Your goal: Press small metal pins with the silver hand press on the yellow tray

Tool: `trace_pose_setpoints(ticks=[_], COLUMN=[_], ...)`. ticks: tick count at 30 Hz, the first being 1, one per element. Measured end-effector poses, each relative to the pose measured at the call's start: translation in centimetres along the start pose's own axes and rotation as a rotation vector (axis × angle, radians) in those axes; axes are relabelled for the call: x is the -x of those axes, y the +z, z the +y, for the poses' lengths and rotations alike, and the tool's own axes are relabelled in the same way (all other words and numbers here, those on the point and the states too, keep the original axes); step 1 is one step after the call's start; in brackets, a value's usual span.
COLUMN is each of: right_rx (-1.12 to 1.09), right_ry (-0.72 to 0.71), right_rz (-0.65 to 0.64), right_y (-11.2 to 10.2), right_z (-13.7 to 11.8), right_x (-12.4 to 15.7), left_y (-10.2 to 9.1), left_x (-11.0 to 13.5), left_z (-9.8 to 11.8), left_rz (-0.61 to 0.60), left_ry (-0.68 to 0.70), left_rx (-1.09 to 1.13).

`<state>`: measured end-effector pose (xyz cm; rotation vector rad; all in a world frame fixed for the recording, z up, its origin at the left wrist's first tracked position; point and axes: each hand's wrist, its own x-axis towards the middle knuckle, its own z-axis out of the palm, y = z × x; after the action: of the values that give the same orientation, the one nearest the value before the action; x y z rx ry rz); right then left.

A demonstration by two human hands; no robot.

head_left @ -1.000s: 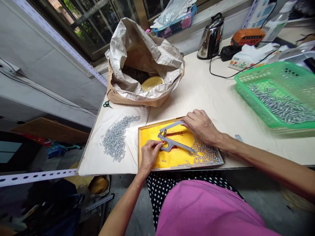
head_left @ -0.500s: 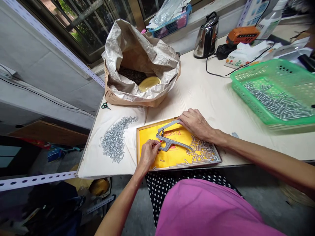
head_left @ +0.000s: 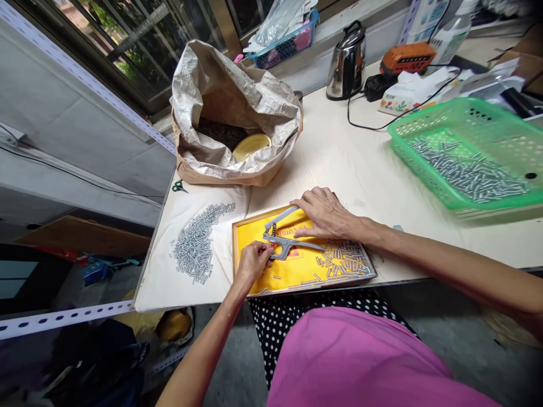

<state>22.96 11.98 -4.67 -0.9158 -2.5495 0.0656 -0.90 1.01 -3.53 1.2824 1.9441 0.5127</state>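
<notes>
Two fingertips (head_left: 267,246) of your left hand (head_left: 252,265) pinch at the nose of the grey spring pliers (head_left: 288,244), and they hide exactly what they grip. Your right hand (head_left: 324,213) lies with fingers spread, touching the far end of the upper handle. The pliers sit on yellow paper in a wooden tray (head_left: 235,254), with small metal pins (head_left: 341,261) heaped to their right. More pins lie left on a white cloth (head_left: 156,282) on the bench (head_left: 360,152).
</notes>
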Motion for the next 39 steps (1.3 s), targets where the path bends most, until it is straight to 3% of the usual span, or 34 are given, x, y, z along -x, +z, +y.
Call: trace_pose_setpoints(ticks=[13, 21, 34, 36, 39], right_rx=[0.073, 0.066, 0.037, 0.014, -0.018], right_ry=[0.01, 0.04, 0.021, 0.024, 0.03], right_rz=[-0.114, -0.18, -0.14, -0.131, -0.102], right_y=[0.5, -0.2, 0.8, 1.3, 1.9], right_z=[-1.9, -3.4, -3.8, -4.0, -4.3], right_x=[3.1, 2.8, 3.5, 3.5, 3.4], left_y=[0.1, 0.1, 0.4, 0.5, 1.0], left_x=[0.4, 0.4, 0.7, 1.1, 2.2], left_z=[0.1, -0.4, -0.6, -0.9, -0.9], left_rz=[0.03, 0.037, 0.066, 0.106, 0.291], left_ry=[0.018, 0.045, 0.033, 0.085, 0.328], left_rx=[0.01, -0.002, -0.006, -0.08, -0.321])
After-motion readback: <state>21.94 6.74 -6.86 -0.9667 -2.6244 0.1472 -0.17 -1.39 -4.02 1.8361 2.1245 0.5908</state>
